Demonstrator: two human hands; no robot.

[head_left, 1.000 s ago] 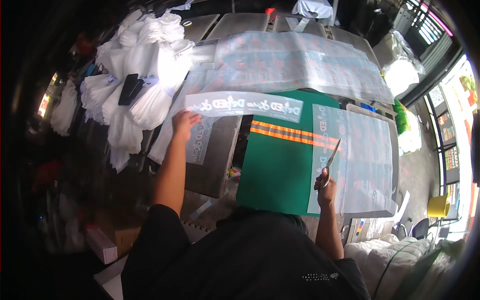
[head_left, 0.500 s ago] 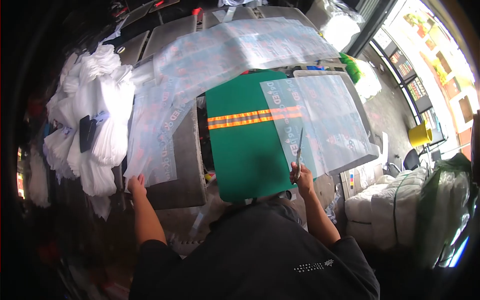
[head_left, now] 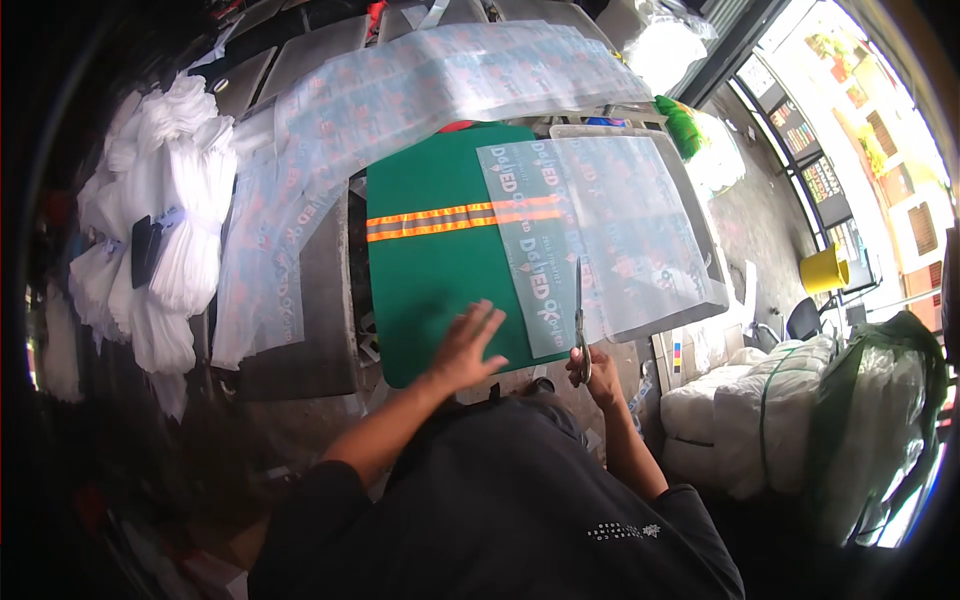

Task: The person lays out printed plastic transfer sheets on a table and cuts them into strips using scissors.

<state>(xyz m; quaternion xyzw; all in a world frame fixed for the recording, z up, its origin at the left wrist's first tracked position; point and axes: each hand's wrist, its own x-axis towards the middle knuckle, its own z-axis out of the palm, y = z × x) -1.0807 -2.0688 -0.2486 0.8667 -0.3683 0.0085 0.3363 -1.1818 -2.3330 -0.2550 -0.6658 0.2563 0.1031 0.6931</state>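
Observation:
My right hand (head_left: 597, 377) is closed around the handles of a pair of scissors (head_left: 580, 315), whose blades point away from me. Under the blades lies a translucent printed sheet (head_left: 640, 235), which overlaps the right part of a green board (head_left: 440, 290). An orange and silver reflective stripe (head_left: 430, 222) crosses the board. My left hand (head_left: 468, 345) is over the board's near half, fingers spread and slightly blurred, with nothing in it. Whether it touches the board I cannot tell. To its left hangs the end of a long printed sheet (head_left: 265, 270).
Bundles of white material (head_left: 180, 230) hang at the left. More of the long sheet drapes across grey boards (head_left: 325, 350) at the back and left. On the right are wrapped white bales (head_left: 765, 420), a yellow bucket (head_left: 825, 270) and a bright doorway.
My left hand has left the long sheet's near end at the left and moved right, over the green board. My right hand still holds the scissors. The view has shifted slightly.

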